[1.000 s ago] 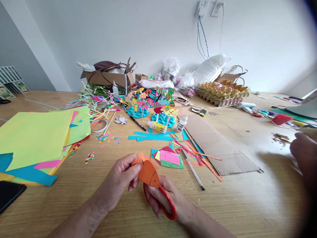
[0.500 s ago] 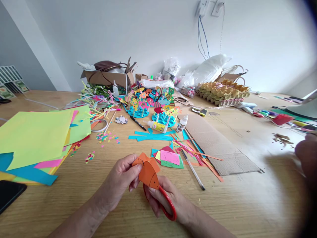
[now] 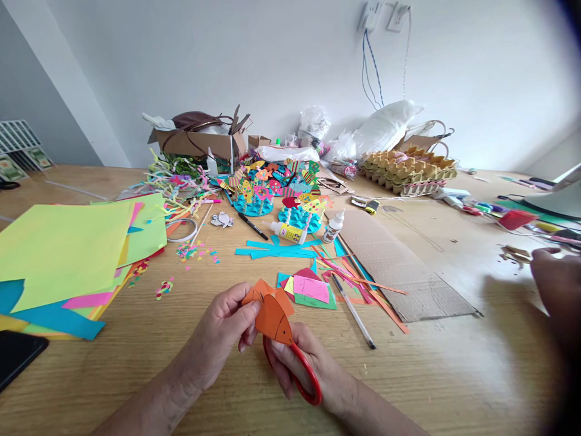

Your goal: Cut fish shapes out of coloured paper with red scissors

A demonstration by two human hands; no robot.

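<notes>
Orange paper with a fish drawn on it in black is pinched between the thumb and fingers of my left hand. The fish's head, with a dot eye, points down to the right. My right hand is closed around the red handles of a pair of scissors. The blades are hidden behind the orange paper. Just beyond lie small coloured paper pieces, a pink one with a drawn outline on top. A pen rests to their right.
Coloured sheets and a black phone lie at left. Paper fish on blue bases, glue bottles and blue strips are ahead. Cardboard lies right of centre. Another person's hand is at the right edge.
The orange paper and my hands have barely shifted. At the right edge, the other person's hand has moved slightly left, near the brown scraps.
</notes>
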